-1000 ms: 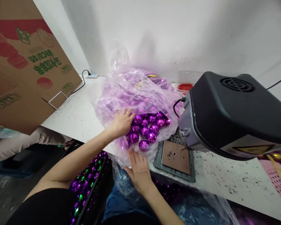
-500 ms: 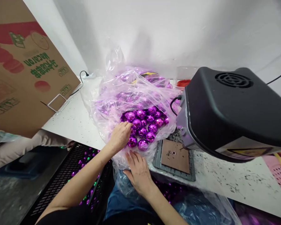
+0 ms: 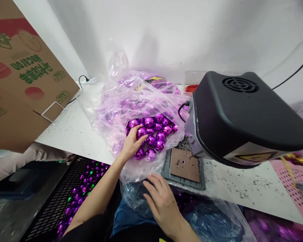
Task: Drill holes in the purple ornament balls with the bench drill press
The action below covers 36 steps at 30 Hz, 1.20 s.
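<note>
Purple, mirror-faceted finish: one ball [image 3: 141, 133] sits at the near left of a cluster of like balls [image 3: 160, 145], in the mouth of a clear plastic bag [image 3: 146, 94] lying on the white surface [image 3: 73, 136]. The left hand [image 3: 131, 143] has thumb and forefinger bent around that ball, one on each side, in contact with it. The right hand [image 3: 164, 201] is near the surface's front edge, fingers extended and slightly parted, with nothing in hold. Right of the bag lies a dark grey plate bearing a brown square board [image 3: 184, 164], with dark specks around. A black machine head [image 3: 242, 114] overhangs beside it. A printed cardboard box [image 3: 27, 87] stands at far left; a black crate [image 3: 53, 191] of purple and green balls sits below. A pink perforated basket [image 3: 289, 178] is at far right.
</note>
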Available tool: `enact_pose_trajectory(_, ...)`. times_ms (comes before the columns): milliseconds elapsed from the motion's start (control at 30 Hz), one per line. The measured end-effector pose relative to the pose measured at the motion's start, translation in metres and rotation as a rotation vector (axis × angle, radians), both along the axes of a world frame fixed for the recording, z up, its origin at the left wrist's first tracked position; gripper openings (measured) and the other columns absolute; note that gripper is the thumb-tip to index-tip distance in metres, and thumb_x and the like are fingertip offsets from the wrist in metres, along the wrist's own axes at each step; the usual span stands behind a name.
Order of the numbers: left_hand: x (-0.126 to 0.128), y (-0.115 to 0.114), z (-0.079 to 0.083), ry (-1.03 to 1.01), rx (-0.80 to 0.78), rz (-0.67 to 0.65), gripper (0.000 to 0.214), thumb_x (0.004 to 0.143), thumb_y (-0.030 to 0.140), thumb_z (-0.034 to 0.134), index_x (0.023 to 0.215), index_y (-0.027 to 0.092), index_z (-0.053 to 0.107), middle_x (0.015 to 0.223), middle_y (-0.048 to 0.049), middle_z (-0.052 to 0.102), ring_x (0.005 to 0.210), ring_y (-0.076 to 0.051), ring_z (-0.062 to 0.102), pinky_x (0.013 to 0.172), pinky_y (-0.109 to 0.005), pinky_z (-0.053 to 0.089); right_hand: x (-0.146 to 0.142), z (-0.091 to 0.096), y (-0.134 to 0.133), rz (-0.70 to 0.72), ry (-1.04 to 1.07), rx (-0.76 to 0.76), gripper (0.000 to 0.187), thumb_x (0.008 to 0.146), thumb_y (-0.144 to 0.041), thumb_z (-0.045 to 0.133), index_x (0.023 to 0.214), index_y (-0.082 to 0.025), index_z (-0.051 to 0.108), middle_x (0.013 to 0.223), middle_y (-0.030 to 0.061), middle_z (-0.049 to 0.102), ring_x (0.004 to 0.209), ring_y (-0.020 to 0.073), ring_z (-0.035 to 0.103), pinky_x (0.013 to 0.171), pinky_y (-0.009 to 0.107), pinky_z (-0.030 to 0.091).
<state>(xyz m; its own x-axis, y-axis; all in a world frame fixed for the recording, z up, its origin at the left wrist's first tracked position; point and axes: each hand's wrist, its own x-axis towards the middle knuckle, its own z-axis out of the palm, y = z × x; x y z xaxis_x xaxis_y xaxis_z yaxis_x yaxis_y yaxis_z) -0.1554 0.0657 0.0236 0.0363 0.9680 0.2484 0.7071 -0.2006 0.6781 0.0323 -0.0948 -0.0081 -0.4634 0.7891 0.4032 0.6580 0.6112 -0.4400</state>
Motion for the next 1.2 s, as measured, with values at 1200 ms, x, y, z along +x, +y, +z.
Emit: enact_pose_trajectory(1200, 0.128, -0.064, -0.036, -0.526, -0.346, -0.176, 0.044, 0.087, 0.039, 0.072, 0.126, 0.023, 0.061, 0.118, -0.0081, 0.069, 0.111, -0.028, 0.064, 0.093, -0.041, 0.051, 0.128, 0.037, 0.006, -0.571, 0.561, -0.547, 0.046, 0.091, -0.059, 0.054, 0.108, -0.02, 0.071, 0.095, 0.0064, 0.073, 0.088, 0.0123, 0.07, 0.074, 0.018, 0.054)
